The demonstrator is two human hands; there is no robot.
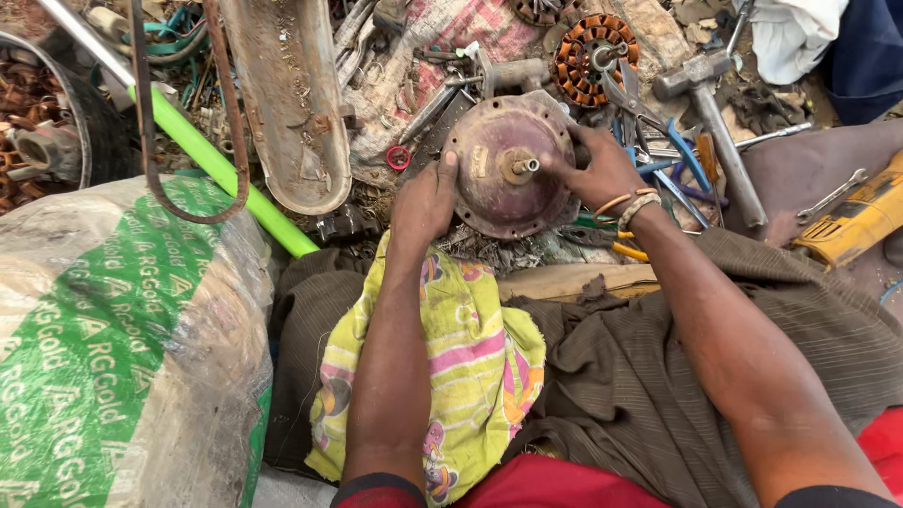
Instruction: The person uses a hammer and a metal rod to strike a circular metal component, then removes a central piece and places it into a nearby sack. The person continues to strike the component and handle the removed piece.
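Between both hands sits a round, rusty maroon motor housing [508,169], its short shaft pointing up. Left hand [425,199] clasps its left rim, thumb on top; right hand [602,169] grips the right rim, fingers curled over. Under the left forearm lies a yellow patterned cloth [470,357]. Beyond the right hand lie a hammer [710,113] and a copper-wound stator [588,56].

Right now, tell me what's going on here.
A person sits among scrap and tools, gripping a round, rusty motor housing with both bare hands. The left hand holds its left edge and the right hand its right edge; a short shaft points up from its centre. A hammer and a copper-wound stator lie just beyond it.
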